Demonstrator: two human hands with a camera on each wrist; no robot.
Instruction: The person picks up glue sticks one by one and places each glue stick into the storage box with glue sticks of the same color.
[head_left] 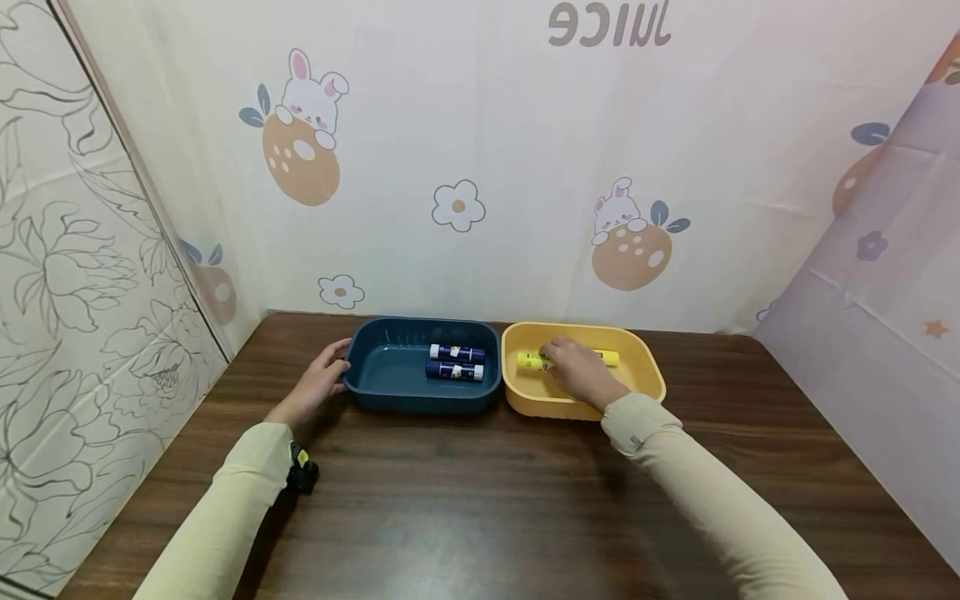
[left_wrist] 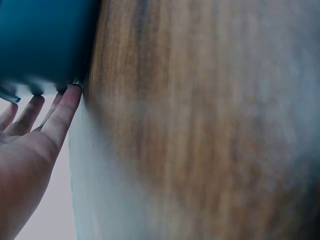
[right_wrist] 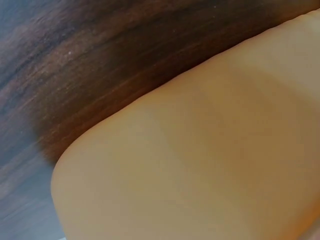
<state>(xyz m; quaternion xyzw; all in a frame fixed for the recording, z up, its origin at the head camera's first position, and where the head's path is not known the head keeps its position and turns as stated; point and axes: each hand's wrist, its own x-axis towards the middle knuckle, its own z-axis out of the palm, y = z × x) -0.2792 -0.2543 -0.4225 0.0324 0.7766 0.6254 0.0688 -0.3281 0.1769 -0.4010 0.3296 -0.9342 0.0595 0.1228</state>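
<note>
My left hand rests against the left end of a dark blue plastic bin, its fingers fairly straight. In the left wrist view, the fingertips touch the bin's wall. Two dark blue glue sticks with white caps lie side by side in the bin's right half. My right hand reaches down into a yellow bin, fingers curled over a yellow glue stick. More yellow tube shows beyond the hand, the middle being hidden. The right wrist view shows mainly the yellow bin's outer wall.
Both bins stand side by side near the back of the dark wooden table. A patterned cloth wall rises behind them, with a flowered panel on the left. A small black device sits by the left cuff.
</note>
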